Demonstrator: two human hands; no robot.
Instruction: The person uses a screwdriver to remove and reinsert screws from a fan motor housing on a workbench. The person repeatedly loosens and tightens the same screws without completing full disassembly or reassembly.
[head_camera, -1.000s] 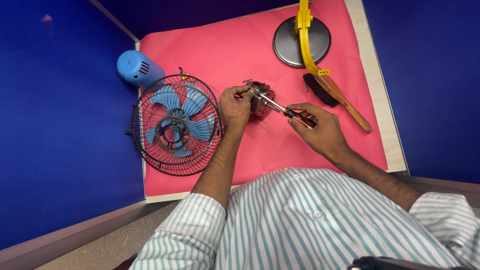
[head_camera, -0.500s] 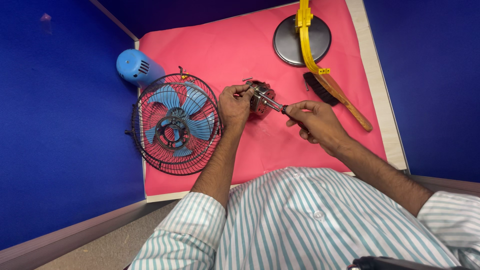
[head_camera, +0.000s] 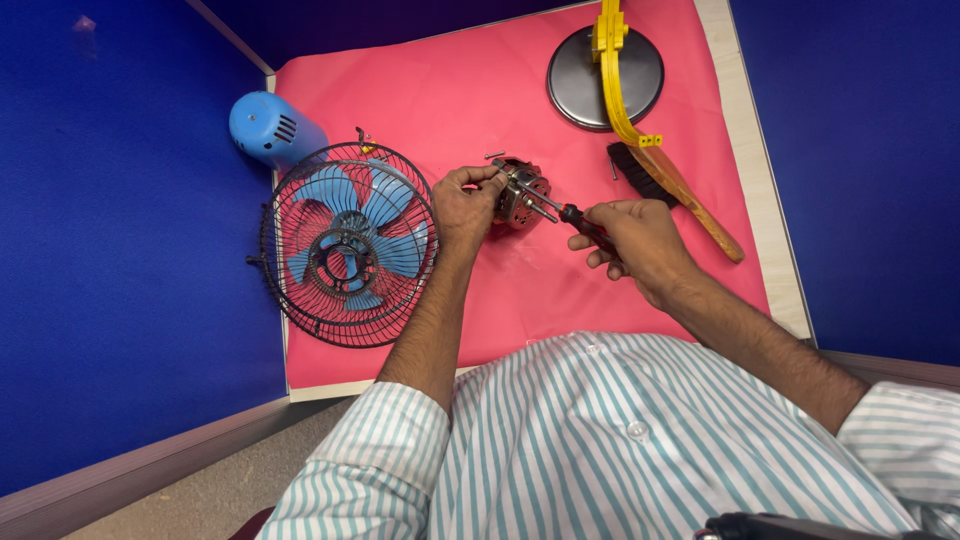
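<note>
Your left hand (head_camera: 462, 205) grips the motor (head_camera: 520, 192), fingers closed round it. Your right hand (head_camera: 632, 235) clasps the screwdriver (head_camera: 560, 210), tip on the motor: screw work underway, needing a steady, square tip.

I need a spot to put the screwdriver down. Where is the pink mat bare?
Bare pink mat lies between the blue motor cover and the round black base, and in front of the motor, between the forearms. It is crowded around the fan cage, and by the brush on the right.
</note>
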